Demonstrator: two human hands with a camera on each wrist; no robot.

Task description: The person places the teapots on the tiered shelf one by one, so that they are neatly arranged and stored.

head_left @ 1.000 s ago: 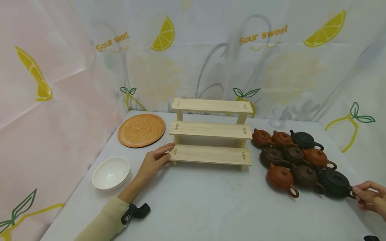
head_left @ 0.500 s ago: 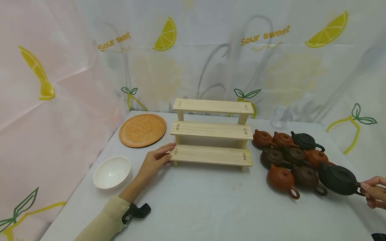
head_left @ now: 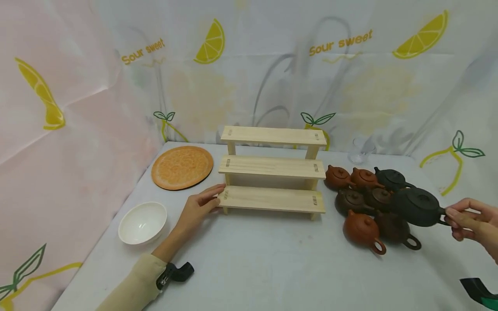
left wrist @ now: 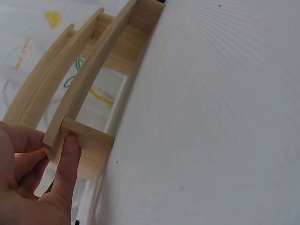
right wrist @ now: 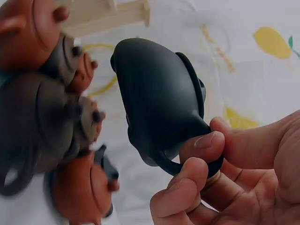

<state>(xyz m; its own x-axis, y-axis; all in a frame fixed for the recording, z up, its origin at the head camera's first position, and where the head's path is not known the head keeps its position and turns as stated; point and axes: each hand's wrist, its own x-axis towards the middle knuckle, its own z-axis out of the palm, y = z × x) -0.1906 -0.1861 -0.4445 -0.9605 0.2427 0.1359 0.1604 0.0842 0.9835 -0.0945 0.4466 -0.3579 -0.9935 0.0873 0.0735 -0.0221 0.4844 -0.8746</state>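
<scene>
My right hand (head_left: pixel 475 221) pinches a black teapot (head_left: pixel 417 208) by its loop handle, thumb on one side and curled fingers on the other. In the right wrist view this teapot (right wrist: pixel 157 89) hangs in the air, its lid side turned to the right. My left hand (head_left: pixel 199 206) holds the left end of the bottom board of a three-step wooden shelf (head_left: pixel 272 199). The left wrist view shows a fingertip against the shelf's leg (left wrist: pixel 89 152), with other fingers at the board end. Behind the held teapot, reddish, dark brown and black teapots stand close together; it hides a reddish one.
A white bowl (head_left: pixel 142 223) stands beside the left forearm, and a round orange-brown mat (head_left: pixel 182 167) lies behind it. A clear glass (head_left: pixel 359 151) stands at the back right. A patterned curtain (head_left: pixel 256 86) closes off the table's far side.
My right hand has lifted the black teapot from the front right of the group and carried it up and slightly back. My left hand stays at the shelf's end.
</scene>
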